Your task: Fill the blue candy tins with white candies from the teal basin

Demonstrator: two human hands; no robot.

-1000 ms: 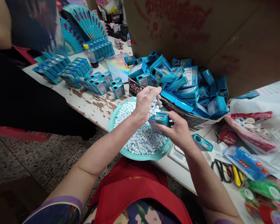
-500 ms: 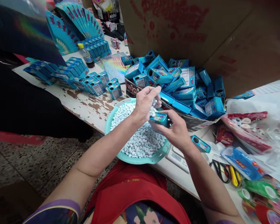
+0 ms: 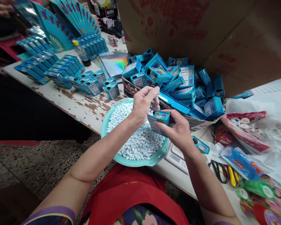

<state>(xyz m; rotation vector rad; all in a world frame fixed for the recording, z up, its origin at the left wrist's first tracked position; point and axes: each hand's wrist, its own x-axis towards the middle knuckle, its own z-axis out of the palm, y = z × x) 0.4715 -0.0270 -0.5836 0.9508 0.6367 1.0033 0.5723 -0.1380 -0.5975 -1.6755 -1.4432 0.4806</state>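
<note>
My right hand [image 3: 179,129] grips a small blue tin [image 3: 159,121] by its right end, thumb in front and fingers behind. Just up and left of the tin, my left hand [image 3: 144,103] is closed around some pale candies [image 3: 151,111], which show below its fingers at the tin's top left corner. Under both hands sits a turquoise basin [image 3: 104,125] full of small pale blue and white candies [image 3: 140,145]. Behind them, a cardboard box [image 3: 128,88] holds a heap of similar blue tins [image 3: 162,75].
Rows of blue tins [image 3: 65,68] and a dark bottle with a yellow cap [image 3: 81,53] stand at the left. Right of the basin are a white scale [image 3: 176,158], another tin [image 3: 200,144], scissors [image 3: 219,172] and a yellow cutter [image 3: 233,176]. Another person's hand [image 3: 1,7] shows top left.
The tin in my right hand has tipped so more of its front side shows. My left hand stays close to its top. At the left, a dark shiny sheet has moved out of view.
</note>
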